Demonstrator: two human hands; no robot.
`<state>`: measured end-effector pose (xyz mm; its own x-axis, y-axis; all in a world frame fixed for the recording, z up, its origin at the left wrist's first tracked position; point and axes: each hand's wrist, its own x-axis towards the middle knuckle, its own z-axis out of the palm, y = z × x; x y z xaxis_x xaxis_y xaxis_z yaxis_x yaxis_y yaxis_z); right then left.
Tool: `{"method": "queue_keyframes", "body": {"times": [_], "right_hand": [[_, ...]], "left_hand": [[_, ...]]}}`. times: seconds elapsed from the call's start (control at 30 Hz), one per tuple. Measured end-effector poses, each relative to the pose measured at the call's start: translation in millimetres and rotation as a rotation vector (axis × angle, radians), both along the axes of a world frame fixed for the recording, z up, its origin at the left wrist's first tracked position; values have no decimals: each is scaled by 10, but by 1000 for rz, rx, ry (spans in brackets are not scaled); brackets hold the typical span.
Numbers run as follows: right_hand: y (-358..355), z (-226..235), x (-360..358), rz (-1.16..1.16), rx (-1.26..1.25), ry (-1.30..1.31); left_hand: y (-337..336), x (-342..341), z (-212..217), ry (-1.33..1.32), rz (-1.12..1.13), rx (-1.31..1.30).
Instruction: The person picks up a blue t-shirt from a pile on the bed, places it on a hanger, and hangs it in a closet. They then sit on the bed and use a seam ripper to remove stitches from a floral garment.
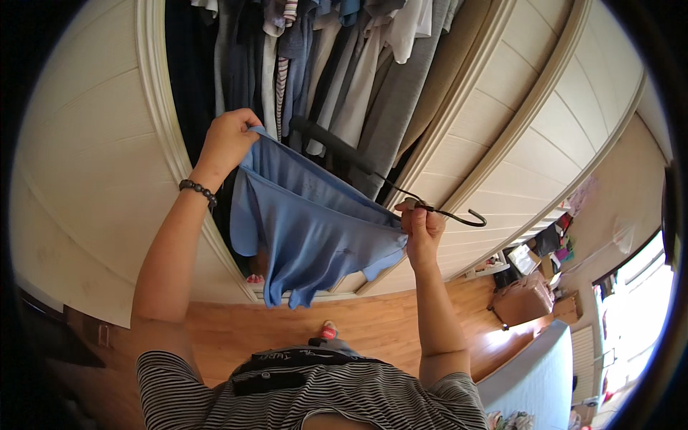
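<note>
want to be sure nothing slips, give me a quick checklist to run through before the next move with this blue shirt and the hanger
1. Left hand grips the blue shirt at its upper edge: ok, fabric is bunched in the fist.
2. Right hand holds the shirt's other end together with the black hanger: ok, fingers are closed at the hook's base.
3. Hanger arm seated inside the shirt: cannot tell, the fabric hides where it goes.
4. Shirt clear of the wooden floor: ok, the lower edge hangs above it.
5. Free space among the hanging clothes in the wardrobe: cannot tell, they look tightly packed and the rail is out of view.
</note>
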<state>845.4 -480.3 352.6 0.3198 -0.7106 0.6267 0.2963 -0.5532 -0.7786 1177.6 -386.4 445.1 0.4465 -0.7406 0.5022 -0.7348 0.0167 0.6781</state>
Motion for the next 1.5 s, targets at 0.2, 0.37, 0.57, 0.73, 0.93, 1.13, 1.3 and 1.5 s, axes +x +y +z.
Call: {"method": "queue_keyframes", "body": {"times": [0.2, 0.37, 0.57, 0.73, 0.93, 1.13, 1.3, 1.5], "right_hand": [[-4, 55, 20, -202, -137, 643], [110, 583, 367, -71, -251, 690], [-18, 807, 214, -102, 38, 586], [-46, 951, -14, 67, 235, 481], [-66, 1032, -221, 3, 241, 334], [-153, 1002, -502, 50, 269, 362], [-81, 946, -407, 70, 278, 313], [-13, 905, -250, 35, 241, 404]], "left_hand": [[32, -250, 95, -54, -97, 59], [-72, -536, 5, -387, -123, 65], [-131, -413, 102, -187, -477, 366], [-76, -215, -106, -109, -687, 268], [-173, -262, -704, 335, -690, 238], [-203, -152, -370, 429, -457, -50], [-209, -417, -211, 435, -646, -101], [-108, -782, -176, -252, -585, 149]]}}
